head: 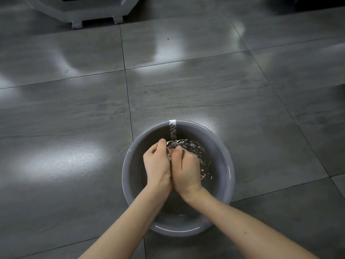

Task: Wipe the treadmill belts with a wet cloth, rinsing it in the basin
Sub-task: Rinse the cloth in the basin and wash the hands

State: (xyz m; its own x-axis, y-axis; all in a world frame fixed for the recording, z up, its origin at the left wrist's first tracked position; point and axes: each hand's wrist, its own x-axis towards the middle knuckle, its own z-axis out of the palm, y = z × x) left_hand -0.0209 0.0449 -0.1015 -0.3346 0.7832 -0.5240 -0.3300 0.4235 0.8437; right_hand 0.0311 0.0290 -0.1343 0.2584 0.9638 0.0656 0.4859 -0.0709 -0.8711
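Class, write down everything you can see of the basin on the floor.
The basin is round, grey and looks like smooth plastic, with a thin pale rim. It stands upright on the grey floor tiles. A white label strip runs from the far rim down the inner wall. It holds rippling water. The left hand and right hand are inside it, curled and pressed together at the water; what they grip is hidden. Both forearms cross above the near rim.

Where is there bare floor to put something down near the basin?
Bare floor tiles lie left of the basin, right of it, and in the wide stretch between the basin and the machine base. Inside the basin it is crowded: the left hand and right hand grip the cloth in the water.
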